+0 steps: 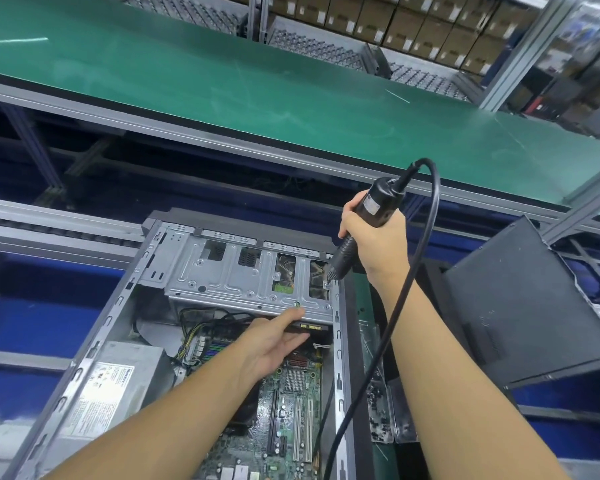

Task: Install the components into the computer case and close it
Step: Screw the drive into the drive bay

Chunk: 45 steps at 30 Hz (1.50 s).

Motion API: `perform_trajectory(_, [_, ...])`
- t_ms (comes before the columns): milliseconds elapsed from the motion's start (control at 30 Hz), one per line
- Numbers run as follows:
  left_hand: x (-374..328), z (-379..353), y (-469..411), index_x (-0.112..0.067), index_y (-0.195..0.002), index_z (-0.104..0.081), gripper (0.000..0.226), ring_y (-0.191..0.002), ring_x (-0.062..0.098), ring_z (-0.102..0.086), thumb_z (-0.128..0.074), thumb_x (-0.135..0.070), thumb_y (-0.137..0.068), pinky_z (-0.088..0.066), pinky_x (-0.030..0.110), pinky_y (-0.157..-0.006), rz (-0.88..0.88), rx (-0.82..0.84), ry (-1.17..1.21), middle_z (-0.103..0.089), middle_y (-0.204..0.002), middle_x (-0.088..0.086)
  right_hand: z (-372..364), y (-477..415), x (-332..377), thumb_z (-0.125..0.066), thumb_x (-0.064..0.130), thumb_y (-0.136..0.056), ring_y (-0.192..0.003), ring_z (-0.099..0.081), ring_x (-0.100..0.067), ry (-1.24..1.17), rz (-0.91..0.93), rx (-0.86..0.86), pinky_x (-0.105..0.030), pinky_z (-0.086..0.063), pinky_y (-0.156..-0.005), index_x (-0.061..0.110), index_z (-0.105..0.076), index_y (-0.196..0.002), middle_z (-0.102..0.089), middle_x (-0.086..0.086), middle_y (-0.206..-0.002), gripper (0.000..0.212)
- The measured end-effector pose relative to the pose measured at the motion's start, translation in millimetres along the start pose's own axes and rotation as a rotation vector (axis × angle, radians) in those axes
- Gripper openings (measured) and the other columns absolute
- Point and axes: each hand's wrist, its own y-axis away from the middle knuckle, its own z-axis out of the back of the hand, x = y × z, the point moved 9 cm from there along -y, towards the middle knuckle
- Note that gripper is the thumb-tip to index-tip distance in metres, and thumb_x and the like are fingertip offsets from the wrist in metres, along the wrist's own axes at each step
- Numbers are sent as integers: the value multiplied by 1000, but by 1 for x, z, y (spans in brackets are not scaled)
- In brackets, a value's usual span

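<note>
An open computer case (116, 306) lies flat in front of me, its side off. A silver drive cage (222, 275) spans its far end, above the green motherboard (291, 410) and the grey power supply (115, 379). My right hand (374, 237) grips a black electric screwdriver (368, 216) with a cable, and its tip rests at the cage's right corner. My left hand (274, 344) reaches under the cage's front edge, fingers straight and touching the cage and a dark drive (314, 328) below it.
A black side panel (520, 306) leans at the right of the case. A green conveyor belt (257, 81) runs across behind the bench, with roller racks and stacked cardboard boxes (413, 22) beyond. The screwdriver cable (395, 296) hangs down over the case's right wall.
</note>
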Motion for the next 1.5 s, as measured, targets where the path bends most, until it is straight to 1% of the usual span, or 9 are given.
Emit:
perform_trajectory(233, [1, 0, -1, 5, -126, -48, 60, -120, 36, -54, -81, -8, -78, -55, 39, -95, 3, -6, 8, -31, -151, 25, 1, 0, -8, -65, 15, -79, -66, -62, -13, -11, -43, -23, -30, -59, -70, 24, -63, -82, -64, 5, -69, 10])
perform_trajectory(433, [1, 1, -2, 6, -134, -42, 70, -120, 36, -55, -81, -8, -78, -53, 41, -98, 3, -10, 26, -32, -151, 24, 1, 1, -9, -66, 17, -83, -66, -63, -12, -10, -42, -35, -23, -58, -68, 21, -63, -89, -64, 5, -70, 8])
perform_trajectory(667, [5, 3, -6, 8, -115, -56, 45, -112, 34, -61, -79, -7, -79, -59, 34, -85, 28, 4, 29, -54, -126, 23, -1, 1, -11, -67, 12, -87, -67, -63, -12, -20, -74, -55, -21, -57, -67, 18, -63, -97, -65, -1, -78, 13])
perform_trajectory(900, [5, 4, -7, 6, -121, -52, 55, -112, 33, -59, -81, -9, -77, -58, 34, -87, 27, -10, 30, -49, -123, 22, 1, 1, -13, -66, 8, -90, -66, -63, -9, -2, -99, -60, -22, -55, -67, 17, -62, -96, -65, -3, -78, 12])
perform_trajectory(1000, [5, 5, -8, 6, -126, -48, 63, -113, 34, -59, -82, -9, -75, -57, 35, -90, 33, -11, 30, -47, -125, 24, 1, 2, -12, -66, 15, -85, -67, -64, -12, -19, -96, -51, -24, -56, -68, 18, -63, -95, -65, -3, -77, 11])
perform_trajectory(1167, [7, 5, -9, 6, -119, -51, 55, -109, 32, -60, -82, -9, -76, -56, 36, -94, 37, -1, 18, -50, -115, 20, -1, 2, -5, -66, 7, -85, -67, -63, -14, -107, -48, -3, -24, -58, -69, 21, -64, -98, -71, 4, -87, 19])
perform_trajectory(1267, [7, 5, -10, 5, -120, -50, 58, -106, 31, -61, -83, -10, -75, -53, 39, -98, 36, 3, 9, -50, -110, 19, -2, 2, -5, -67, 6, -86, -67, -63, -16, -101, -52, -2, -27, -58, -70, 18, -65, -100, -71, -2, -89, 19])
perform_trajectory(1400, [4, 6, -8, 7, -128, -47, 66, -107, 30, -61, -83, -11, -75, -56, 37, -93, 14, -9, 7, -47, -127, 22, -1, 3, -6, -69, 12, -85, -68, -63, -17, -96, -65, -27, -27, -59, -71, 17, -65, -99, -66, -21, -98, 16])
perform_trajectory(1500, [2, 6, -5, 6, -133, -43, 76, -109, 30, -59, -85, -13, -72, -58, 37, -90, 7, -8, -9, -41, -144, 23, 2, 2, -7, -70, 10, -86, -68, -64, -16, -84, -59, -37, -26, -58, -70, 12, -65, -101, -66, -18, -94, 17])
